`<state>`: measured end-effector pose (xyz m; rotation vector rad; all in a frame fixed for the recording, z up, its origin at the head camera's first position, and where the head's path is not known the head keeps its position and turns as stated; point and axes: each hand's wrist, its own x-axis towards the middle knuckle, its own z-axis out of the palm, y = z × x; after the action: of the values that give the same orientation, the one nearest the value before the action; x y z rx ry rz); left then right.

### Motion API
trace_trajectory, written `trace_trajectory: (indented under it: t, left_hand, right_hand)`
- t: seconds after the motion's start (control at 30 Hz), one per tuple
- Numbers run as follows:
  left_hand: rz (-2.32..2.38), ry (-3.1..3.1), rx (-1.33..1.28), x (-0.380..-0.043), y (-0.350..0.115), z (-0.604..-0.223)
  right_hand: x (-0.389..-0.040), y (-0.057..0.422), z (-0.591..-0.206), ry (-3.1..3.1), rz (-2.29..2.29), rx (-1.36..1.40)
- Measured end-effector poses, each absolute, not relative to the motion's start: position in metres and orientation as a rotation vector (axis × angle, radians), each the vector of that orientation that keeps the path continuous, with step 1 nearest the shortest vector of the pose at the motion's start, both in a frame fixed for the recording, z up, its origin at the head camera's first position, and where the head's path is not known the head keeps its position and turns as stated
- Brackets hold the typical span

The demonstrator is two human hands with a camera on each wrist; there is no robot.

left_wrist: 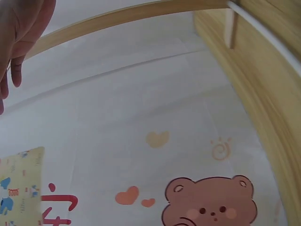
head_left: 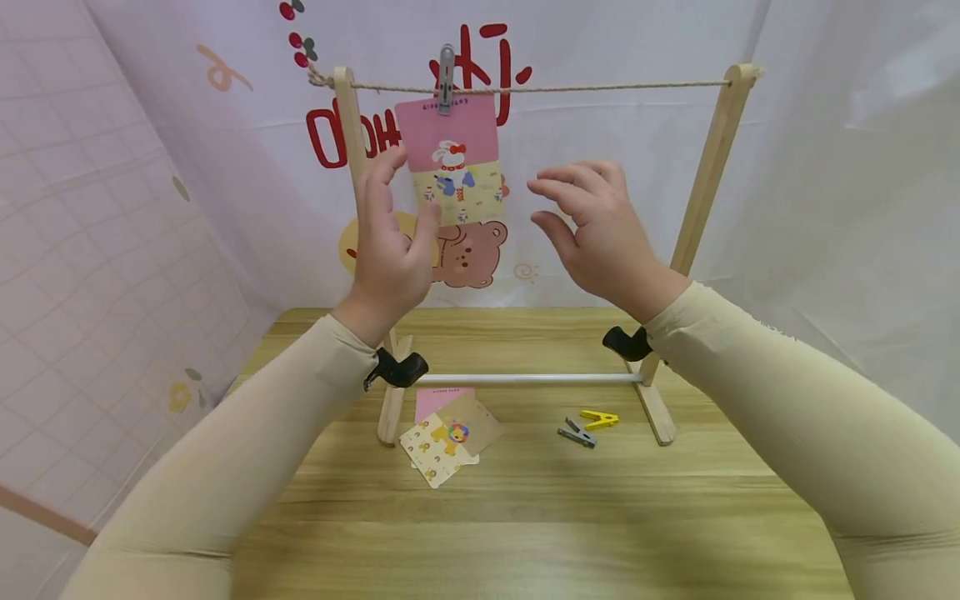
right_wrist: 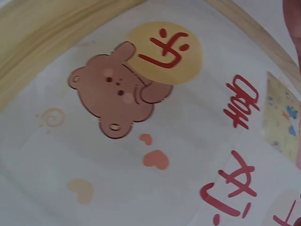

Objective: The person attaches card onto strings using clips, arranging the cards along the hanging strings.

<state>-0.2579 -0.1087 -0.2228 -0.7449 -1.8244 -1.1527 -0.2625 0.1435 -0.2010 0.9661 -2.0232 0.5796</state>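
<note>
A pink and yellow card (head_left: pixel 486 133) with a white rabbit hangs from the rope (head_left: pixel 600 87), held by a grey clothespin (head_left: pixel 446 79). My left hand (head_left: pixel 393 242) is raised just left of the card, fingers upward and loosely bent. Its thumb overlaps the card's lower left edge in the head view; in the left wrist view a gap shows between that hand (left_wrist: pixel 21 33) and the card (left_wrist: pixel 28 188). To the card's right, apart from it, is my right hand (head_left: pixel 588 225), its fingers and thumb pointing left with nothing between them.
The rope runs between two wooden posts (head_left: pixel 705 183), joined low down by a white rod (head_left: pixel 525 379). On the wooden table (head_left: pixel 540 525) lie overlapping cards (head_left: pixel 450 437), a grey clothespin (head_left: pixel 577 433) and a yellow clothespin (head_left: pixel 600 419). A printed white cloth (head_left: pixel 600 33) hangs behind.
</note>
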Motion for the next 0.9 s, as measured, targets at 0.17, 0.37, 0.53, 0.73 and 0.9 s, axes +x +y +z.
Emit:
trace_trajectory:
  t: [0.17,0.37,0.53,0.73,0.9]
  left_hand:
    - [-0.996,-1.854,-0.886,-0.253,-0.115,-0.250]
    - [-0.888,-1.921,-0.979,-0.247,-0.113,-0.277]
    - [-0.846,-2.101,-1.029,-0.242,-0.111,-0.297]
    - [-0.755,-2.461,-1.046,-0.238,-0.110,-0.319]
    - [-0.659,-2.718,-1.011,-0.237,-0.109,-0.340]
  right_hand:
    - [-0.259,0.158,-0.227,-2.083,0.580,0.976]
    - [-0.258,0.175,-0.256,-2.137,0.566,0.978]
    - [-0.258,0.185,-0.279,-2.183,0.548,0.988]
    - [-0.254,0.196,-0.305,-2.283,0.554,0.974]
    - [-0.249,0.205,-0.324,-2.409,0.524,0.961]
